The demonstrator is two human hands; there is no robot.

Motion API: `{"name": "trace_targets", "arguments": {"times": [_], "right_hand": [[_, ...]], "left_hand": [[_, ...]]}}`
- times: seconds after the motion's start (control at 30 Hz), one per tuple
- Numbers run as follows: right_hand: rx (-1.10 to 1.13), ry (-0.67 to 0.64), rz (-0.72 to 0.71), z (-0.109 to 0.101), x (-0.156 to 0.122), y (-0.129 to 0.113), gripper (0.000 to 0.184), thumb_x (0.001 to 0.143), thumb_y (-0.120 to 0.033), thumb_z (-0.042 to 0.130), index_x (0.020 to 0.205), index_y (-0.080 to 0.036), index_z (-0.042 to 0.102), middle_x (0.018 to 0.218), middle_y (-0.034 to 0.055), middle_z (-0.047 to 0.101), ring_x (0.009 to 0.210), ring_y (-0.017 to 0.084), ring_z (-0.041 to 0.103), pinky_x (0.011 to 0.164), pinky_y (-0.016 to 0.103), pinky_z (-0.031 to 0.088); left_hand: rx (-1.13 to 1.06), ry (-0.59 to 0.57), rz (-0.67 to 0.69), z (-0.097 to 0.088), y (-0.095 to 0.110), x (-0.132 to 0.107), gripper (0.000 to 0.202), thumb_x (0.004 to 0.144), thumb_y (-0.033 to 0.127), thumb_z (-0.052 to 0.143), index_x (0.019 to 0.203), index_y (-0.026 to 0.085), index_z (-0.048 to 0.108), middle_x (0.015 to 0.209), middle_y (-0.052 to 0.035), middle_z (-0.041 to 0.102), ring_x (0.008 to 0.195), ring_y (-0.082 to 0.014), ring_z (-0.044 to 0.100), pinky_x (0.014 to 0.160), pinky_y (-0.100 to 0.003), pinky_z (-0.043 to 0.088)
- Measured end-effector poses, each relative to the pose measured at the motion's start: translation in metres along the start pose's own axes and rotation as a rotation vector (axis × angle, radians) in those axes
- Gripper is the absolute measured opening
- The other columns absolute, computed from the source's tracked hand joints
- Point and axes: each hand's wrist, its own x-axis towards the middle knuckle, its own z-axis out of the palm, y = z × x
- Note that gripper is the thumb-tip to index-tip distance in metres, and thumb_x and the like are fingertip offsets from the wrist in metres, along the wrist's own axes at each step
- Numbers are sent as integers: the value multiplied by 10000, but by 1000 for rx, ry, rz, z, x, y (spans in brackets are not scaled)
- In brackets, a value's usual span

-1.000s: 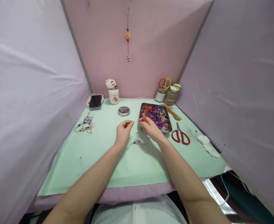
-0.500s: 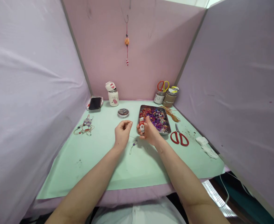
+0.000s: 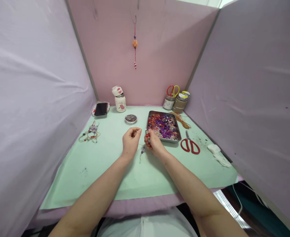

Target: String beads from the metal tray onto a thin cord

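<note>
My left hand [image 3: 130, 142] is closed in a pinch, thumb against fingertips, on what looks like the end of a thin cord. That cord comes out below the hand and joins a small beaded strap [image 3: 142, 151] with purple and clear beads and a loop at its lower end, hanging just over the mat. Wrapped in the fingers of my right hand [image 3: 157, 144] is a red lighter [image 3: 147, 136], its metal top close to the left fingertips. Whether it is lit I cannot tell.
Behind my right hand a metal tray [image 3: 169, 141] holds many beads. Red-handled scissors [image 3: 190, 144] lie to its right, near white tissue [image 3: 218, 155]. Finished-looking beaded strings [image 3: 92, 133] lie left, a round tin [image 3: 130, 119] and a white jar [image 3: 120, 103] at the back.
My right hand has turned, so the lighter's label faces less toward me and the thumb sits near its top. The left hand and beaded strap have shifted slightly right.
</note>
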Motion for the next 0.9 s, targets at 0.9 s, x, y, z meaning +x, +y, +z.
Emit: {"name": "trace_targets", "arguments": {"times": [0.9], "right_hand": [[-30,104,-14,2,-2,-2,517,814,-653,380,545,-212,414,466,-37,352,417,90,258,407,242,172]], "left_hand": [[78,-30,-18,0,-7,3,199,752,357,612,772,162,645,567,50,436,560,-99,391,583,-242,346]]}}
